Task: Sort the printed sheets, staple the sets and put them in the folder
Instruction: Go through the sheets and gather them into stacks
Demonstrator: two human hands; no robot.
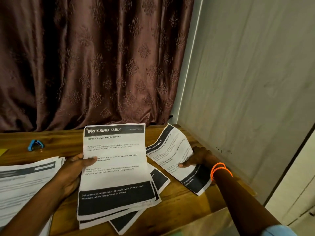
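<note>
One blue stapler (36, 145); three paper lots: left pile (25, 183), fanned stack (115, 167), single sheet (172, 155); two orange bracelets (219, 169).

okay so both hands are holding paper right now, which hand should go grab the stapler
Probably the left hand. The stapler lies at the table's far left, on its side. The right hand, holding one sheet, would have to cross over the stack.

White sheets (115, 160) with black bands; blue stapler (35, 145) at ten o'clock; orange bracelets (219, 170); brown damask-patterned curtain (95, 62); brown wooden table (184, 200).
</note>
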